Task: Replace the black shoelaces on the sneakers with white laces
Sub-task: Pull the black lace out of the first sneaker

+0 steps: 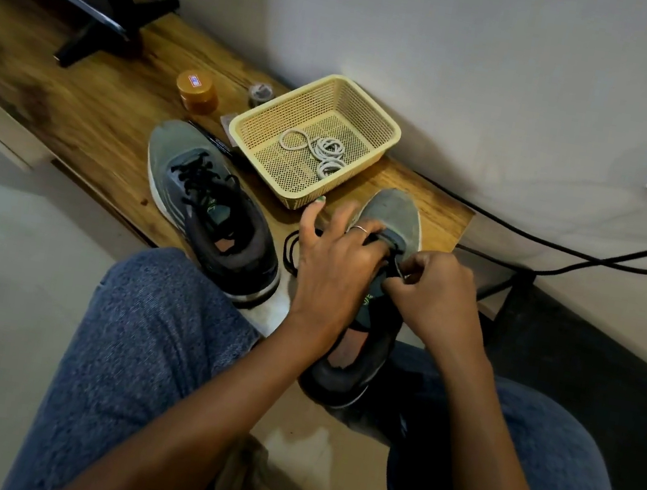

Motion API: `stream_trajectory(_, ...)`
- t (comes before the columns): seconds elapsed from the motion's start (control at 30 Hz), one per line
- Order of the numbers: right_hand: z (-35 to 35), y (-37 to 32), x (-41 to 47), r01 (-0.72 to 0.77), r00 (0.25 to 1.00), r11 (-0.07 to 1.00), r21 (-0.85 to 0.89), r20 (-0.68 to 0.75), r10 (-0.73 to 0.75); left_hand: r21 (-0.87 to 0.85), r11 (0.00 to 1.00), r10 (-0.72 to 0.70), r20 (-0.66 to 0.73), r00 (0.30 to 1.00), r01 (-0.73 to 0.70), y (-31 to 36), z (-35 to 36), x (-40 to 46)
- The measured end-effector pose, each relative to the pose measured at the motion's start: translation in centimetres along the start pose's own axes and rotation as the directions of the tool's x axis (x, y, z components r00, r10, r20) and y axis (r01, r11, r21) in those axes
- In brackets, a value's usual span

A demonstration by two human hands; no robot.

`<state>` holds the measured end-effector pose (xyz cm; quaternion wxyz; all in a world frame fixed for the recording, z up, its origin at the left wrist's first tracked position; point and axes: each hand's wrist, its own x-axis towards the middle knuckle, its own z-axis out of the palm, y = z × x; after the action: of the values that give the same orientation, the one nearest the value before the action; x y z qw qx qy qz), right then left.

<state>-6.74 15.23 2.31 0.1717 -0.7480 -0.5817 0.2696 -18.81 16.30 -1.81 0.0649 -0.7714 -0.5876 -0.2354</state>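
Observation:
Two grey sneakers lie on a low wooden shelf [80, 109]. The left sneaker [208, 209] is still laced in black. The right sneaker [390, 230] sits under both hands, its heel hanging over the shelf edge between my knees. My left hand [331, 263] rests over its upper, fingers curled onto the tongue area near the toe. My right hand [432, 296] pinches a black lace [397, 263] at the eyelets. Loose black lace [291, 252] loops on the shelf beside my left hand. White laces [324, 151] lie coiled in a cream plastic basket [383, 127].
An orange-lidded jar [196, 91] and a small dark jar [261, 93] stand behind the left sneaker. A black pen [215, 143] lies beside the basket. A black stand [108, 11] occupies the shelf's far left. Black cables [567, 249] run along the wall at right.

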Motion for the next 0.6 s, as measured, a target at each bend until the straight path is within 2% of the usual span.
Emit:
stream_trajectory(0.1, 0.1, 0.0, -0.1, 0.010, 1.000, 1.000, 0.006, -0.006, -0.010, -0.010, 1.000, 0.009, -0.027, 1.000, -0.010, -0.1, 0.0, 0.1)
stream_trajectory(0.23, 0.1, 0.0, -0.1, 0.020, 1.000, 1.000, 0.021, -0.021, -0.020, -0.017, 0.997, 0.070, 0.037, 0.997, -0.069, 0.0, -0.2, 0.1)
stream_trajectory(0.4, 0.1, -0.2, -0.3, 0.013, 0.999, 1.000, 0.019, -0.033, -0.013, 0.008, 1.000, 0.025, 0.040, 0.999, -0.026, -0.2, 0.1, 0.1)
stream_trajectory(0.53, 0.3, -0.2, -0.3, -0.019, 0.998, 0.999, 0.029, -0.060, 0.021, -0.039, 0.999, 0.015, -0.016, 1.000, -0.016, 0.1, 0.7, 0.1)
stream_trajectory(0.6, 0.3, -0.2, -0.2, -0.050, 0.995, 0.998, 0.039, -0.082, 0.054, -0.089, 0.995, -0.039, -0.030, 0.999, 0.037, 0.3, 0.8, 0.1)
